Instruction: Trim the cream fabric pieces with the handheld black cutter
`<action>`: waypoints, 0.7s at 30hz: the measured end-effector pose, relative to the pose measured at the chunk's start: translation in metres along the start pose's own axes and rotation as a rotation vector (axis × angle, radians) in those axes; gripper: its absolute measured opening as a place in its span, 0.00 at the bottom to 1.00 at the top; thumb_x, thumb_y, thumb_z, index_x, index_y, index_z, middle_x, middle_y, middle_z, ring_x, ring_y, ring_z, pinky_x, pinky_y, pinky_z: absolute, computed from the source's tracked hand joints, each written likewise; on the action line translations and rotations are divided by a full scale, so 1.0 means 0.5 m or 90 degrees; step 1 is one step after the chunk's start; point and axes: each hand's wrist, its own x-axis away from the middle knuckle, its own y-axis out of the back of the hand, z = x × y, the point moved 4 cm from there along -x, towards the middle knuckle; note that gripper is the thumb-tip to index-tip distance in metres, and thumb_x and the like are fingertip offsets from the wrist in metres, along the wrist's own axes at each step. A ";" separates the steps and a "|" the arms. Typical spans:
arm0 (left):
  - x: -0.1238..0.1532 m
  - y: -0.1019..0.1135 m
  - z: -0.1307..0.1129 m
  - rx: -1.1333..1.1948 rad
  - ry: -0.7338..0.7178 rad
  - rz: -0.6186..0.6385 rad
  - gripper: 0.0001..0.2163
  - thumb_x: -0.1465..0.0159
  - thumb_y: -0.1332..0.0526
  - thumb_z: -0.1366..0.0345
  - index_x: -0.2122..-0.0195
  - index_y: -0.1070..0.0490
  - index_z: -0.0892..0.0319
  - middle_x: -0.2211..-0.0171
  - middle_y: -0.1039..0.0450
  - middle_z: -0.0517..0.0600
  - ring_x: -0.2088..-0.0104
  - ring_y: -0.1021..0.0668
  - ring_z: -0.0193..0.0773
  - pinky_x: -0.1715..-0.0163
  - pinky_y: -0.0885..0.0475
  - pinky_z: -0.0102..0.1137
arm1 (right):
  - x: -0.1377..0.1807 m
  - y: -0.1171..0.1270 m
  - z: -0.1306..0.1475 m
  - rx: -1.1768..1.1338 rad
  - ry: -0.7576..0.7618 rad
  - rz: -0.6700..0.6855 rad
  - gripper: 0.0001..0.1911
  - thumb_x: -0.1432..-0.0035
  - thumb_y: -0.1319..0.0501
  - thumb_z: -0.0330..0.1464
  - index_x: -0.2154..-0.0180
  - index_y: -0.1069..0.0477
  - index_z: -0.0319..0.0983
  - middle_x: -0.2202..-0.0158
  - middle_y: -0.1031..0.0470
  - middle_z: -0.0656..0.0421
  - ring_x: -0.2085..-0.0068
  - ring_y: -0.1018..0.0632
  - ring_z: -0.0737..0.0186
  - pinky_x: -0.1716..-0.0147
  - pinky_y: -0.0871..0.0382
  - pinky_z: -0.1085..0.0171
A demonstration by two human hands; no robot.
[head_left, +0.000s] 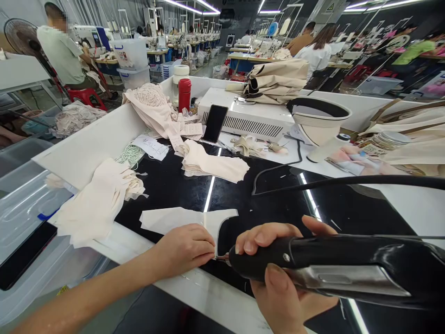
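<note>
Through the head camera I have my right hand (281, 299) wrapped around a thick black handheld tool with a silver panel (333, 260), its thin tip just beside my left hand (187, 246). That one is nearly closed, fingertips pinching the edge of a flat cream fabric piece (174, 220) on the glossy black table (163, 185). Beyond lie stacked cream fabric cuttings (215, 162), then a black smartphone (215, 123).

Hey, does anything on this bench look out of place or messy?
Slightly: the cream fabric pile at left is fanned unevenly and seems to overhang the bench's white edge. A loose pale scrap also lies on the black worktop. Nothing looks spilled.
</note>
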 end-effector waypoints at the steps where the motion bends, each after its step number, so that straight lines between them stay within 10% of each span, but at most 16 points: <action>1: -0.001 0.000 0.000 -0.001 0.000 0.006 0.11 0.25 0.43 0.66 0.61 0.22 0.61 0.60 0.19 0.52 0.58 0.19 0.37 0.52 0.23 0.30 | 0.000 0.000 0.000 0.002 0.003 0.001 0.26 0.38 0.30 0.36 0.41 0.36 0.49 0.67 0.29 0.64 0.72 0.26 0.63 0.74 0.24 0.61; 21: -0.007 -0.016 -0.008 -0.126 -0.073 -0.014 0.08 0.29 0.43 0.78 0.61 0.28 0.60 0.61 0.24 0.49 0.58 0.21 0.37 0.51 0.25 0.32 | -0.003 -0.004 0.007 -0.016 0.014 0.002 0.26 0.40 0.28 0.33 0.43 0.32 0.47 0.67 0.26 0.63 0.73 0.25 0.62 0.74 0.23 0.60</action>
